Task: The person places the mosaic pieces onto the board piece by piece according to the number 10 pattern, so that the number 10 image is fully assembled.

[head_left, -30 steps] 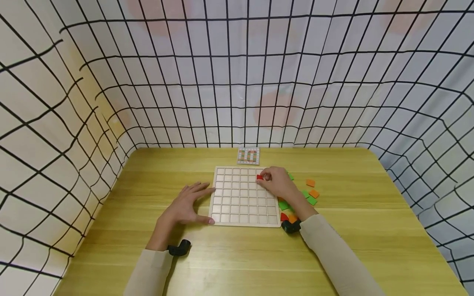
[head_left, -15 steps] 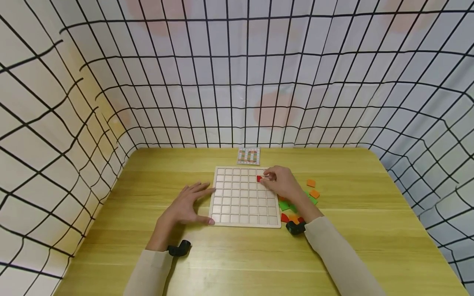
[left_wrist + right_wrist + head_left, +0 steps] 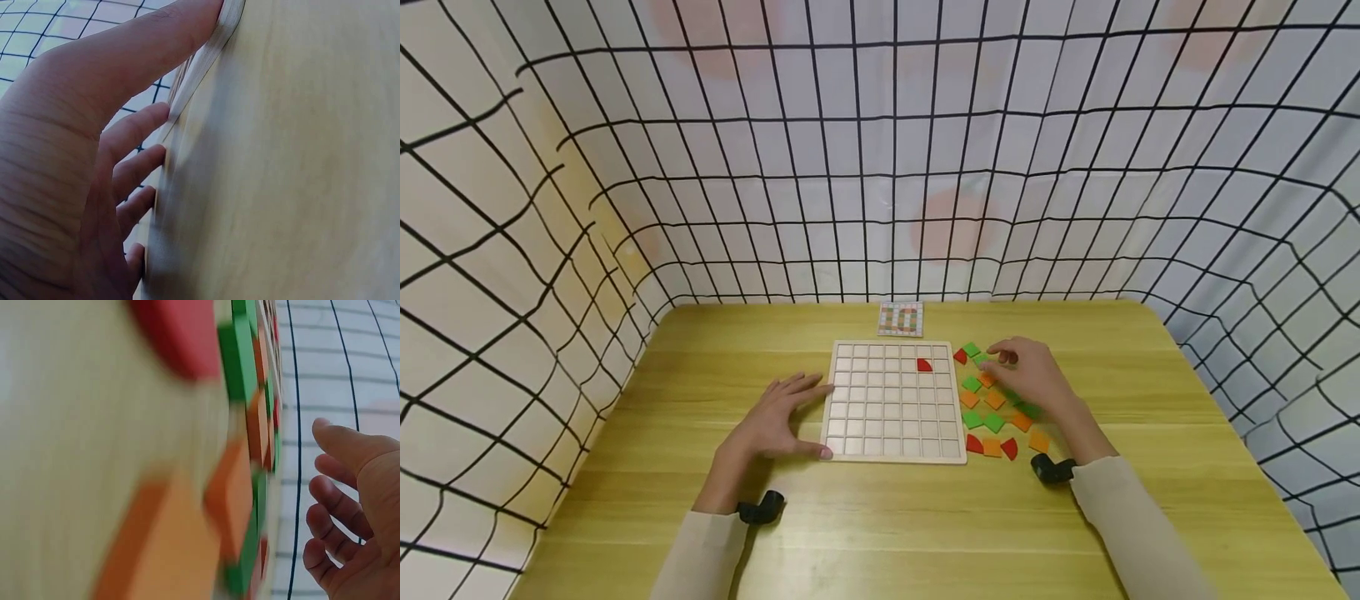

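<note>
Grid board (image 3: 895,421) touched at left edge by spread left hand (image 3: 777,418); red piece (image 3: 922,365) seated on it — right hand (image 3: 1032,375), relaxed and unladen, held over coloured tiles (image 3: 995,401).

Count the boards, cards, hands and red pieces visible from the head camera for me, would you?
Board: 1
Patterned card: 1
Left hand and right hand: 2
Red pieces: 4
Total: 8
The right hand may hide more pieces.
</note>
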Demonstrator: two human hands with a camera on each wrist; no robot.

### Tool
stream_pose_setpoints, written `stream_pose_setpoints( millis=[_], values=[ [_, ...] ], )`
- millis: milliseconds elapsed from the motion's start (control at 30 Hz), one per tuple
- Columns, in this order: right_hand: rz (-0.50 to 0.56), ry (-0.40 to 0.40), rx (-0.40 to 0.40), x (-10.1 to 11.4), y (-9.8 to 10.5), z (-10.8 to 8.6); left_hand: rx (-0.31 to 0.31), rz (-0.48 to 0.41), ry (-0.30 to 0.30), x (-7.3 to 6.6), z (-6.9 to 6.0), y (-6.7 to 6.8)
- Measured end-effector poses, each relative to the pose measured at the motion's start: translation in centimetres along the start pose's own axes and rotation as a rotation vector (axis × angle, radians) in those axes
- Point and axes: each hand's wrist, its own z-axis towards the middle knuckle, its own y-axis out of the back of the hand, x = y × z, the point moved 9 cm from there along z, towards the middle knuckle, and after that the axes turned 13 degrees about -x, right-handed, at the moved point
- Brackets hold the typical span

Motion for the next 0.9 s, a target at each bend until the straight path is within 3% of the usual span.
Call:
stream_pose_setpoints(
  millis=[367, 600, 900],
  values=[
    [-0.107, 0.01, -0.013, -4.2, 3.5, -1.4, -0.009, 0.001, 0.002, 0.2, 0.0, 0.0],
    [-0.13, -0.004, 0.013, -6.5, 4.2, -2.3, -0.011, 0.001, -0.007, 0.0, 0.0, 0.2],
    [-0.098, 0.017, 0.037, -7.5, 4.7, -2.6, -0.014, -0.004, -0.01, 0.1, 0.0, 0.0]
  ],
)
